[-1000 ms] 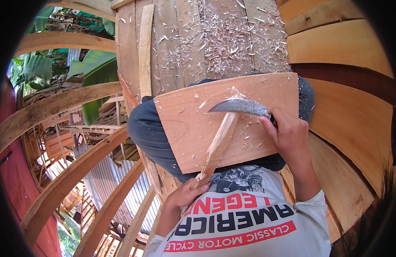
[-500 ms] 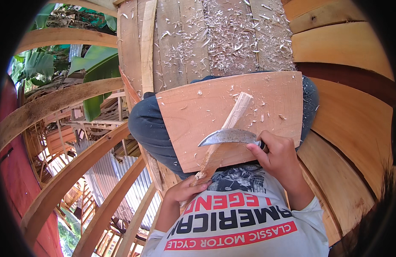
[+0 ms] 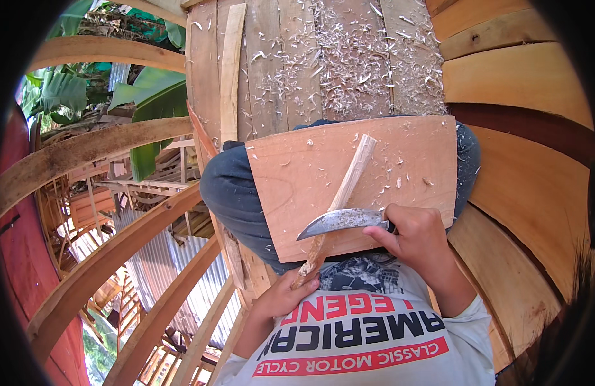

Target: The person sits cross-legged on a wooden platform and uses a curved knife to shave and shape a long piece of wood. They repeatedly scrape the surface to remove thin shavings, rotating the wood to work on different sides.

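My left hand (image 3: pixel 288 294) grips the near end of a whittled wooden stick (image 3: pixel 349 176), close to my shirt. The stick slants away to the right, its far end resting over a flat wooden board (image 3: pixel 281 186) on my lap. In my right hand (image 3: pixel 414 235) is a knife (image 3: pixel 342 221) with a broad curved blade, its dark handle mostly hidden by my fingers. The blade lies across the stick's lower half, pointing left. Below the blade the stick looks rougher and browner than its pale far part.
Curled wood shavings (image 3: pixel 355 64) cover the plank floor (image 3: pixel 266 83) ahead, and a few lie on the board. A loose wooden strip (image 3: pixel 232 71) lies at the floor's left. Slatted railings (image 3: pixel 143 273) rise on the left, wooden plank walling (image 3: pixel 522 170) on the right.
The knife has slid down along the stick toward my left hand, my right hand moving slightly with it. The stick's tilt has shifted a little. Both hands keep their grip.
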Tool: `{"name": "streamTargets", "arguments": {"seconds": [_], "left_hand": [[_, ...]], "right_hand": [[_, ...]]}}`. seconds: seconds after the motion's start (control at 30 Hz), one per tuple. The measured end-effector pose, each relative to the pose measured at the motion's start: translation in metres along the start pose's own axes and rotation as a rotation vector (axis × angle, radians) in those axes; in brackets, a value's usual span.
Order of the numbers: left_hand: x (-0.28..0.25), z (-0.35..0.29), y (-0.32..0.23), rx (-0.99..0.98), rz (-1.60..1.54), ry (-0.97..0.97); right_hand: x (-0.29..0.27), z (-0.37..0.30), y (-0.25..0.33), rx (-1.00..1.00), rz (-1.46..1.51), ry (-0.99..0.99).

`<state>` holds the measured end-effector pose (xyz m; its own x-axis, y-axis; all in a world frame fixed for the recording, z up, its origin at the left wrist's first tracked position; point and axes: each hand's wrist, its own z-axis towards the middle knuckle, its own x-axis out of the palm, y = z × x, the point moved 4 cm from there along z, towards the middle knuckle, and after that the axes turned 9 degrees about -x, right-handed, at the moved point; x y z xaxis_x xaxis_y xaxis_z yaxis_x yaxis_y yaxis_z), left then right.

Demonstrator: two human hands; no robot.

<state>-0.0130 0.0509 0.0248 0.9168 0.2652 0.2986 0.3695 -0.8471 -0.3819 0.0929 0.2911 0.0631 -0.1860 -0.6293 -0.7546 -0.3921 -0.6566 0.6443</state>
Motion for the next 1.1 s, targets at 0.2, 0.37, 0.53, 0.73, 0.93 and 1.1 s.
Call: {"name": "streamTargets", "arguments": {"seconds": [0.2,0.37,0.53,0.73,0.93,1.1], "left_hand": [[-0.002,-0.001,0.009,-0.039,-0.023,-0.049],[0.004,-0.005,-0.002,-0.06,-0.016,-0.112],[0.0,0.002,0.012,-0.032,0.001,-0.047],[0.002,0.004,0.012,-0.036,-0.081,-0.033],[0.001,0.006,0.012,-0.039,0.034,0.046],[0.0,0.003,0.016,-0.01,0.026,0.041]], "right_hand": [[0.011,0.001,-0.003,0.023,-0.091,0.044],[0.004,0.013,-0.012,0.035,-0.232,-0.046],[0.002,0.022,-0.018,0.003,-0.291,-0.031],[-0.011,0.038,-0.031,0.089,-0.332,-0.025],[-0.039,0.045,-0.068,0.229,-0.453,-0.328],[-0.072,0.032,-0.085,0.41,-0.114,-0.259]]}}
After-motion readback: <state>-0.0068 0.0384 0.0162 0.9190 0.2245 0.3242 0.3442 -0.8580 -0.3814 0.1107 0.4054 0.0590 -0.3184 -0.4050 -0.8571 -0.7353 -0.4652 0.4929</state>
